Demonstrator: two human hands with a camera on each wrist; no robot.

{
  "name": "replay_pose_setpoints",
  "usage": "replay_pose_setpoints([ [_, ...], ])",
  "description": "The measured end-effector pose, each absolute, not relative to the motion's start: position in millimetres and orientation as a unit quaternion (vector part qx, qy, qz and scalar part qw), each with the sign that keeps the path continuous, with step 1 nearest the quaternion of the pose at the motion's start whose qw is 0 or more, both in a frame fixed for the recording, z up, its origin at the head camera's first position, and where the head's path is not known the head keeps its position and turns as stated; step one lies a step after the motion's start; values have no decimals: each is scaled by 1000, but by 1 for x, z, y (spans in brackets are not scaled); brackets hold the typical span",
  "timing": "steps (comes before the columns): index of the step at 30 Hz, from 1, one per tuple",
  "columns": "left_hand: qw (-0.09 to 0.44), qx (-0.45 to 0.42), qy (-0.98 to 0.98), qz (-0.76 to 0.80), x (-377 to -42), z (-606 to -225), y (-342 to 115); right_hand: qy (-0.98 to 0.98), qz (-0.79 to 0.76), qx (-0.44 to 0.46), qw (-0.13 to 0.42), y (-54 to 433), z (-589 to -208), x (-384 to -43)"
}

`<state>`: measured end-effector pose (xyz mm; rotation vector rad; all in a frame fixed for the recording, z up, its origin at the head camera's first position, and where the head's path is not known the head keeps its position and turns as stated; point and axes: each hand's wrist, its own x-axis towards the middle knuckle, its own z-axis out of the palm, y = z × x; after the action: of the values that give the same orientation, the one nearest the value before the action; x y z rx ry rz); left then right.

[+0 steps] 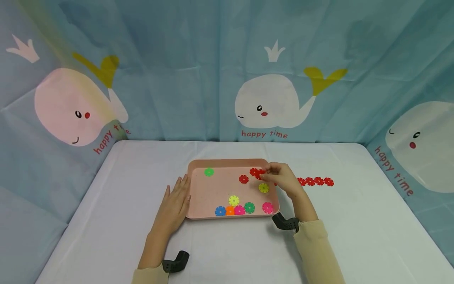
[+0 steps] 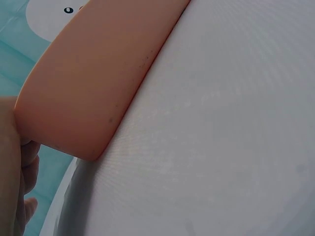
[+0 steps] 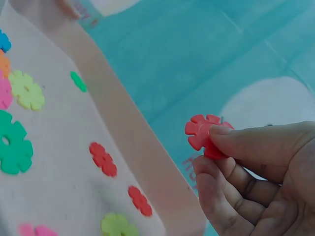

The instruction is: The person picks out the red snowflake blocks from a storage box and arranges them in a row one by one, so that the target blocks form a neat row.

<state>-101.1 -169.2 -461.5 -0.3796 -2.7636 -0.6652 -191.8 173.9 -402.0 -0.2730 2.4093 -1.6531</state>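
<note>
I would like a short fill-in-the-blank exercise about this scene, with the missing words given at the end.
1. A notched disc pinched in the right hand is ____ in colour.
2. In the head view, the left hand touches the ____ side of the tray.
3. Between the blue disc and the pink disc nearest to it sits an ____ one.
4. The row of red discs on the table lies to the ____ of the tray.

Missing words: red; left; orange; right.

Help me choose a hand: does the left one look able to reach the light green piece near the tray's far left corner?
Probably yes: the left hand rests against the left side of the tray, nothing covers the light green piece, and only the raised rim seems to stand between them.
</note>
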Motion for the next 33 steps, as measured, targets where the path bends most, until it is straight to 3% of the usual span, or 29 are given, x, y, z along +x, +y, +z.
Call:
replay_pose_setpoints([
  [18,137,-128,-954,-233,-101,-462,-169,800,-593,-56,75,209,-407,-183],
  [33,140,-142,-945,-260,-108,-465,-167,753,-648,-28,112,247,-412,-186],
])
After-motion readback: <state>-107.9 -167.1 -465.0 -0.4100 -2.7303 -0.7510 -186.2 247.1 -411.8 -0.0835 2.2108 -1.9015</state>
